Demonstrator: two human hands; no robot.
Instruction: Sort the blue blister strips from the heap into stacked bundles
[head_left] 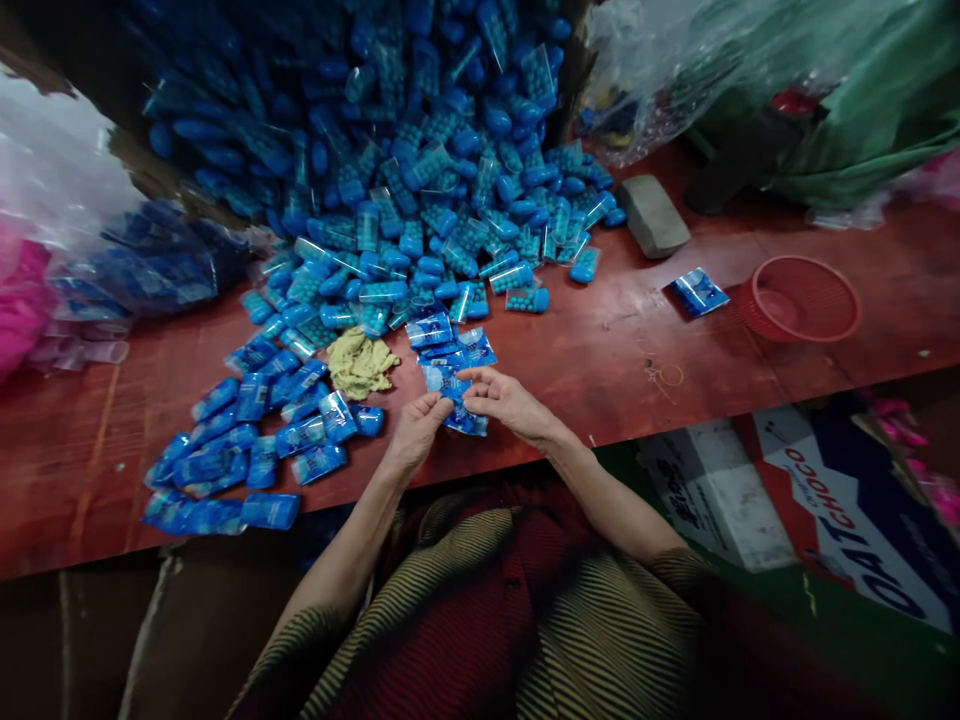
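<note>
Near the table's front edge, my left hand (418,428) is closed in a pinch at the left side of a printed blue plastic wrapper (453,384). Thumb and fingers of my right hand (511,404) close on the same wrapper from the right. More flat blue wrappers (477,346) lie just beyond my fingertips. To the left, several wrapped blue packets (301,436) form a loose group. A crumpled yellow cloth (361,362) sits between them and the wrappers. Behind is a big heap of transparent tubes with blue caps and small blue balls (450,240).
On the red table (600,360) are a grey block (654,216), a stack of blue wrappers (699,292), a red plastic basket (799,300) and a rubber band (670,375). Plastic bags (169,262) flank the heap. Cardboard boxes (832,510) stand below on the right.
</note>
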